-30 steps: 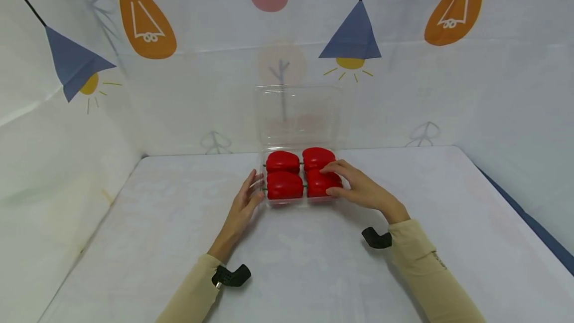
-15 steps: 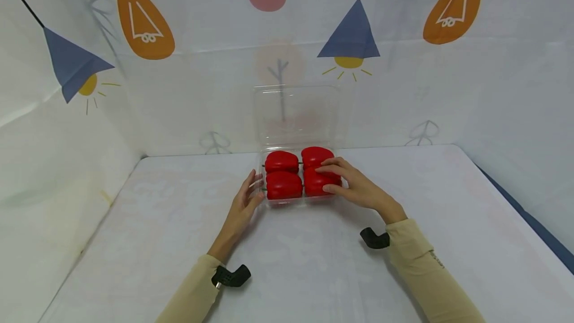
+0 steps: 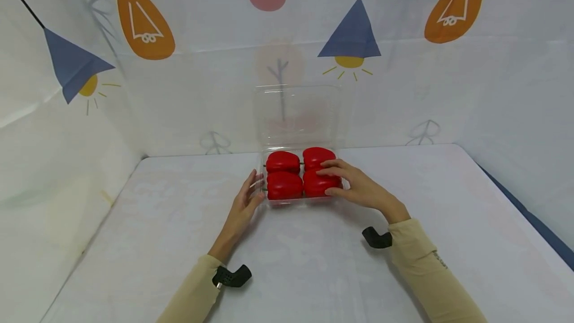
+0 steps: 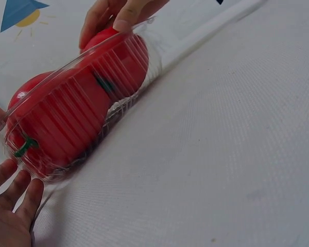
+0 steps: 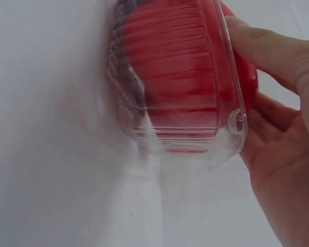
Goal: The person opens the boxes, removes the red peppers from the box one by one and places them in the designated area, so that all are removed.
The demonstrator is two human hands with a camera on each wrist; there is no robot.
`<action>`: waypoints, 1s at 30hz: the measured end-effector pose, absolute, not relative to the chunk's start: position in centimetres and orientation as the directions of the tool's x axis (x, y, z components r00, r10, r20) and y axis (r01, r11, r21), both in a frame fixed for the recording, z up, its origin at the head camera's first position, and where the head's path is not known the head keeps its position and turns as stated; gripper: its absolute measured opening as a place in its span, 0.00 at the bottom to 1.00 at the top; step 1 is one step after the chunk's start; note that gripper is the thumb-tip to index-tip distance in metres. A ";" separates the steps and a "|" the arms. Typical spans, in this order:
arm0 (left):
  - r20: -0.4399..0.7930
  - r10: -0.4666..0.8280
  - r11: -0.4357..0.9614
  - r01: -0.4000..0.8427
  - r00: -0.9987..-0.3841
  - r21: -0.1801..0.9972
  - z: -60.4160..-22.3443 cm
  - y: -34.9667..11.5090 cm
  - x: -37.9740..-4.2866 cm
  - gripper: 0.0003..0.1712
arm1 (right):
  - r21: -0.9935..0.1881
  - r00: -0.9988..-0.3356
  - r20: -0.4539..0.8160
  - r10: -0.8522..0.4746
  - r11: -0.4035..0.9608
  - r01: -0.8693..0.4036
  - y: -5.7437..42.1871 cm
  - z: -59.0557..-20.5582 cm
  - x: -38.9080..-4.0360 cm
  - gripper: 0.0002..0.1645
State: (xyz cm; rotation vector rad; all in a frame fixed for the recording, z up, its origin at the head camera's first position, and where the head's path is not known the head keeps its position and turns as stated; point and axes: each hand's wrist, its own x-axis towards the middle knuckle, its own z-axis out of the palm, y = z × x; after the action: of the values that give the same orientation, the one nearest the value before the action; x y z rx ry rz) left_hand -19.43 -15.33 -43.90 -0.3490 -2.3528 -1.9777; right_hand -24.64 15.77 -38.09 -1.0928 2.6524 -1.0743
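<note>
Red bell peppers with green stems lie in two rows in a clear plastic clamshell box [image 3: 287, 203], whose lid [image 3: 296, 113] stands raised at the back. My right hand [image 3: 360, 187] holds the front right bell pepper [image 3: 316, 184], thumb at its near side and fingers over its top. That pepper sits inside the box, behind the ribbed clear wall in the right wrist view. On the other side, my left hand [image 3: 242, 208] rests at the box's left end, its fingers fairly straight beside the wall. The front left bell pepper [image 3: 284, 186] is nearest to it.
The box stands near the back edge of a white-covered table [image 3: 296, 263]. Behind rises a white cloth [image 3: 202, 88] printed with lamps and bulbs. Black wrist cameras [image 3: 231, 276] sit at both sleeves.
The right hand and the front right pepper have shifted slightly left, bringing that pepper close against the front left one. The left hand stays in place.
</note>
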 end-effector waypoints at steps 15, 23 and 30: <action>0.235 0.143 0.118 0.252 -0.961 0.961 -44.7 -15.4 -19.9 0.37 | -0.642 -0.753 0.221 -0.619 0.489 -0.590 16.1 -37.5 -24.3 0.24; 0.231 0.142 0.132 0.250 -0.962 0.959 -44.9 -15.5 -19.9 0.38 | -0.633 -0.738 0.263 -0.622 0.466 -0.618 16.4 -37.4 -24.4 0.23; 0.231 0.146 0.120 0.249 -0.962 0.961 -44.9 -15.5 -20.0 0.38 | -0.646 -0.748 0.285 -0.600 0.456 -0.612 16.9 -37.2 -24.4 0.25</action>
State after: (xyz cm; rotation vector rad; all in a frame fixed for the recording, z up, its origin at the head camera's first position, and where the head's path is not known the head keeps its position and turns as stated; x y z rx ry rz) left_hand -19.98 -15.52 -44.92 -0.4052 -2.2906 -1.9921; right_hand -24.41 16.90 -37.17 -1.1215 2.6947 -1.2055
